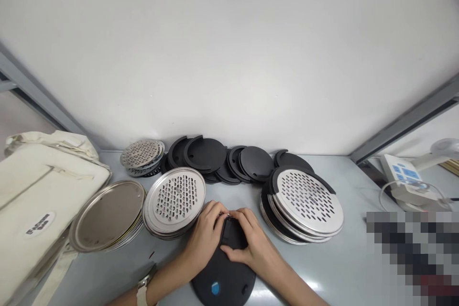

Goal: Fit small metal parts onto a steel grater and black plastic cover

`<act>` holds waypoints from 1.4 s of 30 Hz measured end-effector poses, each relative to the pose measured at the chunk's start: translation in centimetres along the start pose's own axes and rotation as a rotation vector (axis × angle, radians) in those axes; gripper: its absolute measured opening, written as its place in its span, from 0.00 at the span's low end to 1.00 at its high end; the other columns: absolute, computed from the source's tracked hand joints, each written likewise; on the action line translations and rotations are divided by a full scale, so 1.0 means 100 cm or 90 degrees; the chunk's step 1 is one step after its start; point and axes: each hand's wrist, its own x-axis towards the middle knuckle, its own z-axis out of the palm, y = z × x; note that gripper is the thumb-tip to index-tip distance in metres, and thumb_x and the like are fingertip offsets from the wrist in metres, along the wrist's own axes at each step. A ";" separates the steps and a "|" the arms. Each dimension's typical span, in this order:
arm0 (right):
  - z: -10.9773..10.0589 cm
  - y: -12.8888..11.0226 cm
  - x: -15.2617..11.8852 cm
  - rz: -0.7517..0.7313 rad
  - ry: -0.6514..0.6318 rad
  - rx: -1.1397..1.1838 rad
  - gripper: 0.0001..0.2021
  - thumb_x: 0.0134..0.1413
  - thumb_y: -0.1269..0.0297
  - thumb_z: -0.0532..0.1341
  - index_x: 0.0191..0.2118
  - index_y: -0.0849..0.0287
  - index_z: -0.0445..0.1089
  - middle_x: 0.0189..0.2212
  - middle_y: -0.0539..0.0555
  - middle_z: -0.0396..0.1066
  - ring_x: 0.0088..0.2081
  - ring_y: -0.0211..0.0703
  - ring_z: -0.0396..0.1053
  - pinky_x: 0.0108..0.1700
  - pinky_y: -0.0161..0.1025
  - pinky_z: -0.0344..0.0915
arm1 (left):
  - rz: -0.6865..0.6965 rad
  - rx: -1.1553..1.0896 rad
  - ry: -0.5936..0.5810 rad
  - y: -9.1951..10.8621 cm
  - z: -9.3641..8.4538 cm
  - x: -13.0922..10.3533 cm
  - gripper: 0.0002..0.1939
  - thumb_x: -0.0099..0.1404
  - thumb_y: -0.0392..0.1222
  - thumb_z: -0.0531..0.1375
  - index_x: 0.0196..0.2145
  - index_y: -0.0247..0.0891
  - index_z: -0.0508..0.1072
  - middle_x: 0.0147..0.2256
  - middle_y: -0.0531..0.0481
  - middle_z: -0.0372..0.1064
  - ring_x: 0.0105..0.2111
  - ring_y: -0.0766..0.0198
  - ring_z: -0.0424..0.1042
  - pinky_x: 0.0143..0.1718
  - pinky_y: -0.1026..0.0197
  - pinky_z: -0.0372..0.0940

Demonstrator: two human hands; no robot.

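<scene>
A round black plastic piece (224, 275) lies in front of me, with a blue round sticker (215, 289) and a narrower, recessed section at its far end. My left hand (206, 229) is closed on the left side of that far end, fingertips pressed together at the top edge. From the other side, my right hand (253, 236) grips the same section, thumb on its near part and index finger at the far edge. The fingertips of both hands meet there; a tiny shiny bit between them is too small to name.
Stacks of perforated metal grater discs stand left (179, 196) and right (308, 201), with smaller ones (141, 153) behind. Plain metal discs (109, 213) lean beside a cream bag (46, 196). Black round pieces (256, 162) line the wall. A white device (405, 177) sits far right.
</scene>
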 end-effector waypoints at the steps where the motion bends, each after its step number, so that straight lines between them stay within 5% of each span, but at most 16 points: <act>1: 0.000 0.000 0.000 -0.001 0.002 -0.002 0.28 0.47 0.67 0.68 0.54 0.57 0.61 0.45 0.57 0.62 0.50 0.51 0.63 0.53 0.48 0.63 | -0.001 -0.003 0.001 0.000 0.000 0.000 0.09 0.68 0.32 0.49 0.32 0.39 0.66 0.33 0.50 0.64 0.35 0.61 0.67 0.38 0.60 0.63; 17: 0.002 0.003 0.001 0.004 0.006 0.019 0.27 0.46 0.69 0.68 0.53 0.57 0.61 0.43 0.56 0.63 0.49 0.52 0.63 0.52 0.48 0.63 | 0.001 0.003 0.011 -0.002 0.002 0.003 0.10 0.66 0.32 0.51 0.29 0.38 0.68 0.32 0.50 0.66 0.35 0.60 0.67 0.38 0.58 0.63; 42: 0.001 0.001 0.003 0.043 0.006 0.024 0.24 0.44 0.66 0.70 0.48 0.58 0.63 0.40 0.54 0.62 0.45 0.51 0.61 0.49 0.48 0.62 | 0.031 0.044 -0.042 -0.007 0.002 -0.002 0.14 0.68 0.29 0.47 0.37 0.40 0.71 0.37 0.48 0.68 0.41 0.57 0.65 0.43 0.54 0.64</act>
